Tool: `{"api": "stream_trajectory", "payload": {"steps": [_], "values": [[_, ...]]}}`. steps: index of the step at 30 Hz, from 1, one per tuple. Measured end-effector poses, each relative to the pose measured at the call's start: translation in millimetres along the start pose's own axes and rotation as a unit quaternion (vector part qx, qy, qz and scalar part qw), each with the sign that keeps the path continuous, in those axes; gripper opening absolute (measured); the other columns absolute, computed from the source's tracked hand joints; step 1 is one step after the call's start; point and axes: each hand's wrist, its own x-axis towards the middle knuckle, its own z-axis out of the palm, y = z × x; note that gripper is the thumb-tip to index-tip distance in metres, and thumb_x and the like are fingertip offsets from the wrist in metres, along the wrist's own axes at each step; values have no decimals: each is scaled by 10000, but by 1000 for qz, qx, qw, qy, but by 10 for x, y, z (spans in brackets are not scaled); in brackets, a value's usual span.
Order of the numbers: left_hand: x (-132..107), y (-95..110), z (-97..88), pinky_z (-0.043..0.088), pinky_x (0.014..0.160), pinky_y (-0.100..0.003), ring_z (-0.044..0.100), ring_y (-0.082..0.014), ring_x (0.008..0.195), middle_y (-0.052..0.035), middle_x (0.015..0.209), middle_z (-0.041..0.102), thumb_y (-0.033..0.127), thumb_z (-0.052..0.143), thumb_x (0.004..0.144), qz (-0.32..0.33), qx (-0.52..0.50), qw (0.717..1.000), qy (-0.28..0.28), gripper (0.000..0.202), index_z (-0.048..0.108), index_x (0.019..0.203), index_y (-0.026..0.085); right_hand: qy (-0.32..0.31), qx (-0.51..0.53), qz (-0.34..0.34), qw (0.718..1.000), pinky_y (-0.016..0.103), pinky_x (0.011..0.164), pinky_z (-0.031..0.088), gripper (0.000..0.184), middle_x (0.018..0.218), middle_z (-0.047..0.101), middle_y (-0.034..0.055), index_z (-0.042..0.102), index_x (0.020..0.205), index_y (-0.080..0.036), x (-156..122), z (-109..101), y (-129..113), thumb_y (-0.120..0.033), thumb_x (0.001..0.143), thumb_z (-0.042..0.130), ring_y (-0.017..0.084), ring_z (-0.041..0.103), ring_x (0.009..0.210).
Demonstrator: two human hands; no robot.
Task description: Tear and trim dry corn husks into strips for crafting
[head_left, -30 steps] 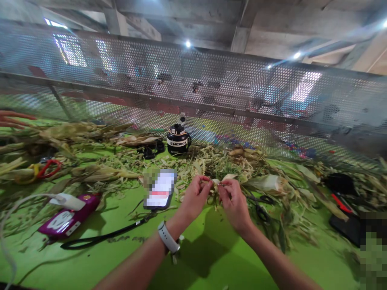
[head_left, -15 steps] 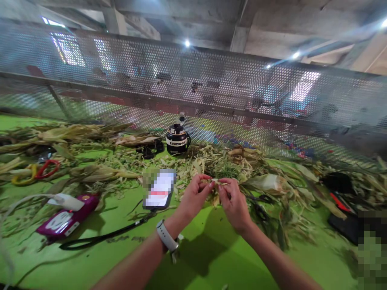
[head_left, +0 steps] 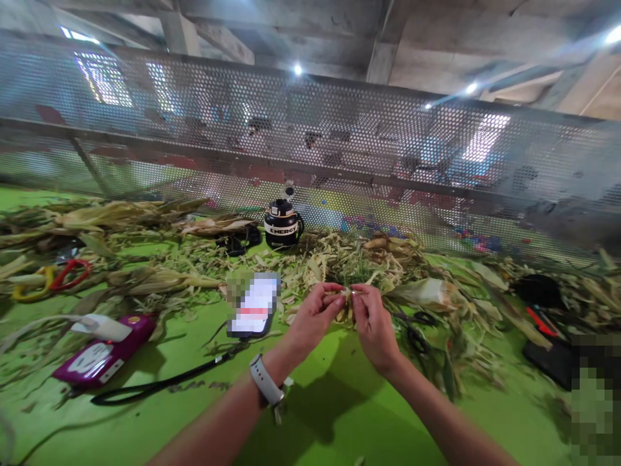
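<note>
My left hand (head_left: 314, 316) and my right hand (head_left: 372, 320) meet over the green table (head_left: 330, 414), both pinched on a small piece of dry corn husk (head_left: 345, 299) held between their fingertips. My left wrist wears a white watch (head_left: 266, 382). Right behind the hands lies a heap of husks and leaves (head_left: 359, 262). A husked corn ear (head_left: 427, 292) lies just right of my right hand. Black scissors (head_left: 417, 330) rest on the table beside my right wrist.
A phone (head_left: 255, 304) on a black lanyard lies left of my hands. A magenta device (head_left: 104, 353) with a white plug sits further left. A black mug (head_left: 282, 226) stands by the perforated metal fence (head_left: 310, 149). Red and yellow scissors (head_left: 53, 278) lie far left, dark tools (head_left: 548, 323) far right.
My hands have stayed together on the husk piece and shifted slightly up in the view. The camera has tilted a little; a hand at the far left has gone from view.
</note>
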Motion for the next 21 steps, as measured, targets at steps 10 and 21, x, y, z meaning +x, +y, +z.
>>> {"api": "stream_trajectory", "payload": {"steps": [10, 21], "values": [[58, -30, -104, 440, 763, -272, 596, -141, 768, -45, 827, 711, 272, 763, 595, -19, -9, 999, 47, 242, 727, 809, 166, -39, -35, -44, 998, 281, 695, 442, 223, 819, 645, 57, 523, 1032, -185, 12, -32, 13, -317, 898, 405, 176, 599, 748], [46, -50, -96, 468, 703, -267, 614, -165, 766, -43, 821, 700, 290, 650, 715, 119, 185, 974, 53, 152, 708, 798, 177, -164, 205, 160, 952, 192, 380, 376, 213, 461, 489, -61, 544, 819, -182, 65, -84, -32, -382, 822, 472, 92, 455, 366]]}}
